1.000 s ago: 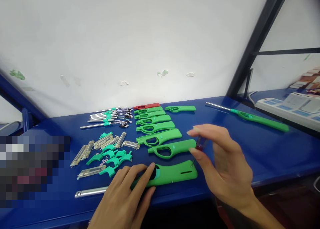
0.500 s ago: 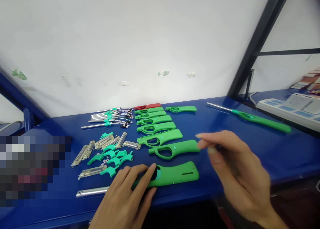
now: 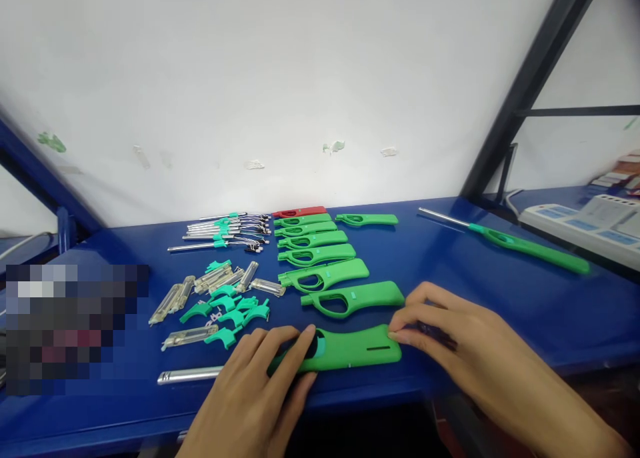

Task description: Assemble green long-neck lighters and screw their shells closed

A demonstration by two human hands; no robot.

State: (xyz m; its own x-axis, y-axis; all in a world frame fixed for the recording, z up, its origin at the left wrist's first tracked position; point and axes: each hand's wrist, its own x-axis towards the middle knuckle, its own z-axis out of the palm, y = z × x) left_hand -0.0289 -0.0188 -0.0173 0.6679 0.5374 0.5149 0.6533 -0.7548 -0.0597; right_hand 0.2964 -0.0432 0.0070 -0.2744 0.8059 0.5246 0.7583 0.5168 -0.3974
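My left hand lies on the near end of a green lighter body at the bench's front edge and holds it down, fingers over the trigger opening. A metal tube sticks out from under that hand to the left. My right hand rests low on the bench, its fingertips touching the body's right end. The fingers are curled around a small dark tool, mostly hidden.
Behind lies a row of green lighter shells with a red shell at the back. Teal triggers, clear fuel tanks and metal rods lie left. An assembled green lighter and a power strip lie right.
My right hand lifted the tool off the lighter body's screw, swung right, then came down onto the bench at the body's right end. My left hand stayed put.
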